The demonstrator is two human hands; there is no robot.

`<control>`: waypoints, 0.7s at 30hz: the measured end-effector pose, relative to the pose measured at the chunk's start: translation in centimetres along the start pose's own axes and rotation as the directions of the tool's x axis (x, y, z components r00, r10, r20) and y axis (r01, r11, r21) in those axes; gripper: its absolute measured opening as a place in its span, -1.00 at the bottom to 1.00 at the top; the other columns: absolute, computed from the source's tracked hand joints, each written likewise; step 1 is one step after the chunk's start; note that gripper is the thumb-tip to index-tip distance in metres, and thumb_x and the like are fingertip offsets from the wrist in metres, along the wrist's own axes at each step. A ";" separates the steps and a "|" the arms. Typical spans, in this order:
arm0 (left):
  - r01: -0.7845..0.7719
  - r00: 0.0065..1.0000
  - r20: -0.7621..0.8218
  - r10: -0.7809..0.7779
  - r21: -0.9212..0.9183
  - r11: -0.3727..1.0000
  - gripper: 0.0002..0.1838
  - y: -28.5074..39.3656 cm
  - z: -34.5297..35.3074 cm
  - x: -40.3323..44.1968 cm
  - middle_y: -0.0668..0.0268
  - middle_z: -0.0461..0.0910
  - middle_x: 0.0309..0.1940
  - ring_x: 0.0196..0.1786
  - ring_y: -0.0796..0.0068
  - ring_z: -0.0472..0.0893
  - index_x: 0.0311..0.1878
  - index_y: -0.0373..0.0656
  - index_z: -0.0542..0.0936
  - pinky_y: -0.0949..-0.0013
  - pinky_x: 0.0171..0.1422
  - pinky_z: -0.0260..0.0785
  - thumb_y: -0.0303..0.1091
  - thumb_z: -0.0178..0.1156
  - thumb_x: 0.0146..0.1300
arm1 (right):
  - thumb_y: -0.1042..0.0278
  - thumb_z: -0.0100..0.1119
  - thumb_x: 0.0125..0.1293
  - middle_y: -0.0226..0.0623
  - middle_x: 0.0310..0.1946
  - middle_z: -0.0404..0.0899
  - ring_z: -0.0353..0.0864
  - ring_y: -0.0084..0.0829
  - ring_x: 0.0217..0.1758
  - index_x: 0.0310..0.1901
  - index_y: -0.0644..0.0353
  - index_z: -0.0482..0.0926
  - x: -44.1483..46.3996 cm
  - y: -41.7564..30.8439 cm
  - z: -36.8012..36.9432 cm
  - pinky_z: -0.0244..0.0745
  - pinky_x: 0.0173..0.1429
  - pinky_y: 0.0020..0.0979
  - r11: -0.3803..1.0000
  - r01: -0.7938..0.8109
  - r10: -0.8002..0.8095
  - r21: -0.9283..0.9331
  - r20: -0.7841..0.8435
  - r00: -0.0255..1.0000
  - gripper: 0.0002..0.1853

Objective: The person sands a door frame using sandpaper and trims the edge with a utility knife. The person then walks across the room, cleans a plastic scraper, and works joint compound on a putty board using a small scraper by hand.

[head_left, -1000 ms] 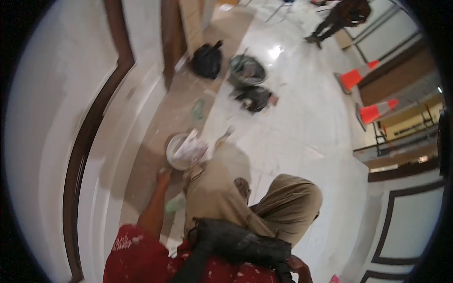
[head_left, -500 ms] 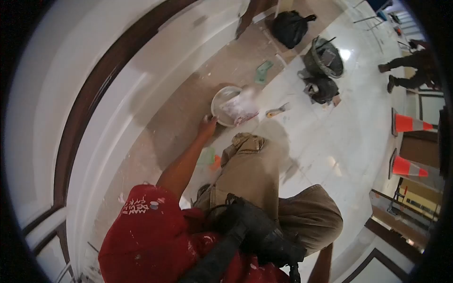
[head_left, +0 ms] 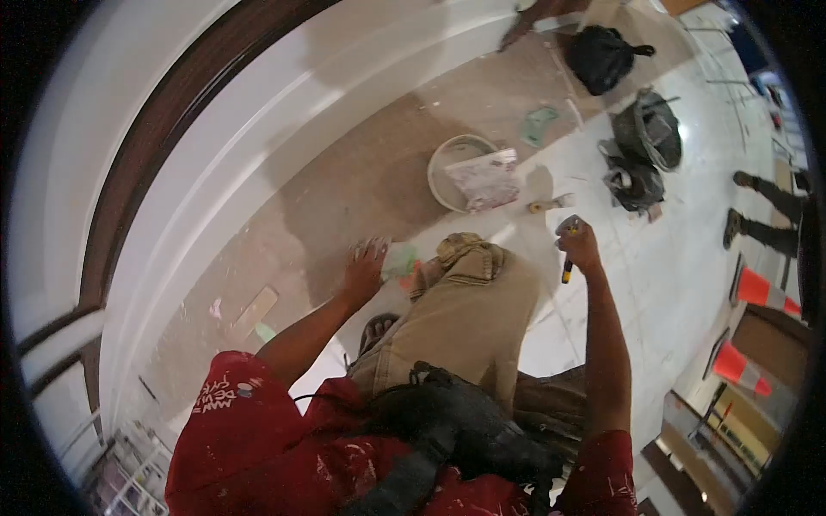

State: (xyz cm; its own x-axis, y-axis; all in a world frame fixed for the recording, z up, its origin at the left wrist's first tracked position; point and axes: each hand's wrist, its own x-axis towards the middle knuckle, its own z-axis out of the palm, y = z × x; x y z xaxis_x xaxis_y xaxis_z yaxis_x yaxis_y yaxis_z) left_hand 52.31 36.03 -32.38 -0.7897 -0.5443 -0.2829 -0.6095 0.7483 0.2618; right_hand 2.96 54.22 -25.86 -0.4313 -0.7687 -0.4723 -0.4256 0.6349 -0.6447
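1. I see the left hand [head_left: 368,261] moved off the round white bucket [head_left: 434,176], spread out beside a pale green scrap [head_left: 400,259].
2. The right hand [head_left: 581,243] grips a black-and-yellow tool [head_left: 567,270]; I'd hold snugly.

tool hndl [head_left: 566,271]: yel/blk | pail [head_left: 433,176]: wht | shirt [head_left: 249,447]: red | cones [head_left: 761,291]: orng/wht

Bucket [head_left: 440,162] beyond left hand [head_left: 366,263], bag [head_left: 600,62] farther ahead

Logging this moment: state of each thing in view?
Right hand: gripping black-and-yellow tool
Left hand: by green scrap, grip unclear
Bucket: open, partly covered
Stained sheet: lying across bucket
Scraper: lying on floor
Black bag: top bunched
Tub: open, holding things
Cones: upright
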 end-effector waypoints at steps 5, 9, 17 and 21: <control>0.095 0.983 0.174 -0.063 -0.185 0.978 -0.01 -2.7 0.2 1.4 -0.08 0.27 0.35 0.44 -0.13 0.22 0.42 -0.21 0.22 -0.03 0.47 0.14 -0.12 0.51 -0.05 | 0.28 0.04 0.35 -0.28 -0.41 0.61 0.56 -0.41 -0.41 -0.19 0.28 0.58 1.4 -1.7 10.3 0.50 -0.30 -0.36 0.972 0.218 -0.211 0.084 -0.081 0.974 -0.76; 0.263 0.965 0.169 -0.202 -0.579 0.772 -0.09 -3.8 -2.3 2.8 -0.03 0.34 0.32 0.41 -0.05 0.28 0.39 -0.25 0.25 0.06 0.43 0.20 -0.20 0.47 0.00 | 0.39 0.11 0.34 -0.17 -0.30 0.62 0.66 -0.41 -0.39 -0.15 0.29 0.58 0.4 -1.9 12.6 0.53 -0.42 -0.35 0.882 -0.166 0.149 0.441 0.073 0.986 -0.83; 0.505 0.846 0.384 -0.371 -0.799 0.326 -0.33 -0.7 -4.8 14.1 0.02 0.64 -0.14 -0.04 0.19 0.62 0.00 -0.35 0.60 0.20 0.17 0.36 0.20 0.14 0.26 | 0.10 0.18 0.29 -0.16 -0.45 0.60 0.61 -0.27 -0.53 -0.14 0.38 0.55 5.0 1.1 10.2 0.57 -0.49 -0.29 0.768 -0.419 0.608 0.485 -0.345 0.715 -0.59; 0.450 0.890 0.392 -0.234 -0.664 0.597 -0.38 3.8 -6.8 17.1 0.07 0.67 -0.23 -0.12 0.30 0.64 -0.08 -0.33 0.65 0.22 0.00 0.41 0.17 0.11 0.30 | -0.10 0.29 0.20 -0.06 -0.35 0.64 0.71 -0.16 -0.32 -0.21 0.38 0.55 8.8 2.4 9.0 0.61 -0.27 -0.25 0.857 -0.477 0.497 0.193 -0.553 0.668 -0.45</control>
State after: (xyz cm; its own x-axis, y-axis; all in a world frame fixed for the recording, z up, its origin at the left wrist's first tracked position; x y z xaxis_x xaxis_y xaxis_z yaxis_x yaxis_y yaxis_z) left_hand 36.06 26.98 -29.99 -0.5329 -0.5109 -0.6745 -0.7650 -0.0498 0.6421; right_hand 5.29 48.25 -36.96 -0.9400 -0.1556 -0.3036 -0.0052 0.8964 -0.4432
